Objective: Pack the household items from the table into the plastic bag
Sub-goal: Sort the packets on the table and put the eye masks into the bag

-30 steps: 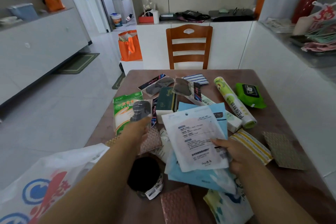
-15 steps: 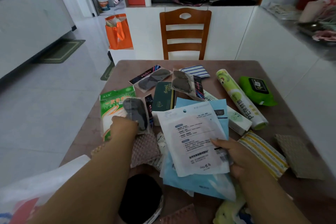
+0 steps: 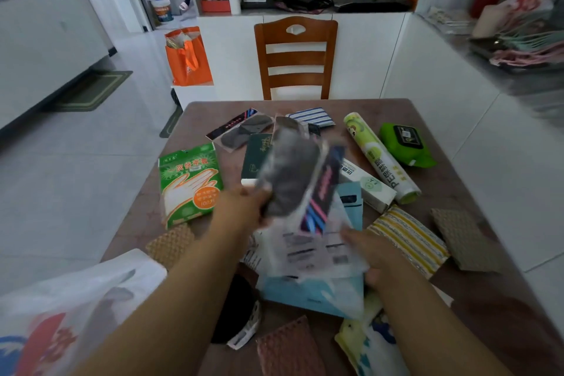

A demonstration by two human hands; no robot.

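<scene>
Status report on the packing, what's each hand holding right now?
Left hand shut on insole pack, lifted over table. Right hand grips white and blue packets. Plastic bag lower left, nothing blocking it.

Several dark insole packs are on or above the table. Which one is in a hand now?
The blurred insole pack lifted in the left hand, above the middle of the table. The other pack lies flat at the far side, untouched.
</scene>
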